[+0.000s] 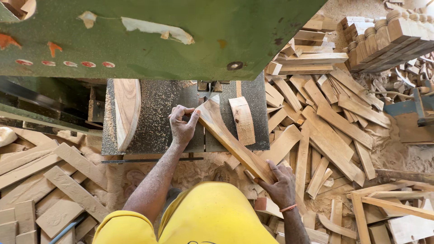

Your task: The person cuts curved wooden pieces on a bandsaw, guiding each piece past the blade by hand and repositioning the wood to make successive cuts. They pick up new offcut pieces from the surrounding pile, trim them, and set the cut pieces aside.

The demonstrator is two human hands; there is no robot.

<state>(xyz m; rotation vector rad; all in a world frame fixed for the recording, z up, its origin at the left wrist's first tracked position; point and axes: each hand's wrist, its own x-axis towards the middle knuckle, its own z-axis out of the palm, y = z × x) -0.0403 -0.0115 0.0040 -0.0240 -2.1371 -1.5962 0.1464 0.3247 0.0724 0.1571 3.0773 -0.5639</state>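
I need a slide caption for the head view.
Both hands, left and right, hold a plank on a dusty saw table.

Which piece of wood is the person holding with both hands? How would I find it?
Find the grey, sawdust-covered saw table under the green machine. One long plank slants across it, with the left hand on its far end and the right hand gripping its near end. Unlike the short curved pieces beside it, it is straight and overhangs the table.

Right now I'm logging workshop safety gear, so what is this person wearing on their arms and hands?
Both arms are bare from the short sleeves of a bright yellow shirt down. The left hand has no glove, ring or band visible, and is dusted with fine sawdust. The right hand is also ungloved, and a thin orange-red band circles its wrist. No watch or protective sleeves show.
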